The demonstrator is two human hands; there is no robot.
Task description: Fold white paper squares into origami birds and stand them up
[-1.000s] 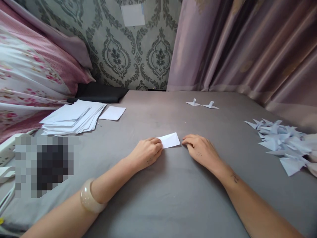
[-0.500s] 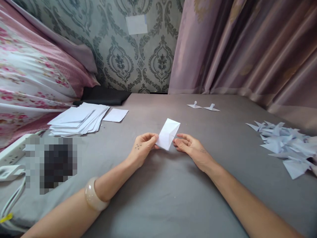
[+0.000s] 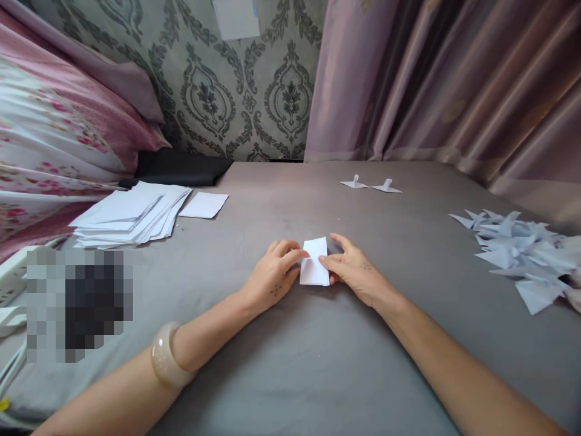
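A small folded white paper [image 3: 314, 270], roughly rectangular with creased layers, is between my two hands above the grey cloth. My right hand [image 3: 356, 269] pinches its right edge, the thumb on the front face and some fingers behind it; the index finger points up and away. At the left edge my left hand [image 3: 276, 269] is closed in, with one fingertip pressing on the paper's front. What lies behind the paper is hidden. A pale bangle [image 3: 169, 356] circles my left forearm.
A stack of white paper sheets [image 3: 131, 212] lies at the left, beside a single white sheet [image 3: 204, 205]. Two folded paper figures [image 3: 385, 186] stand at the back. Several more folded figures [image 3: 521, 248] are piled at the right. A white power strip [image 3: 16, 275] sits at the left edge.
The folded paper has turned from a slant to nearly upright and sits slightly lower, showing a plainer face. My right hand has taken hold of its right edge. The whole view has shifted slightly.
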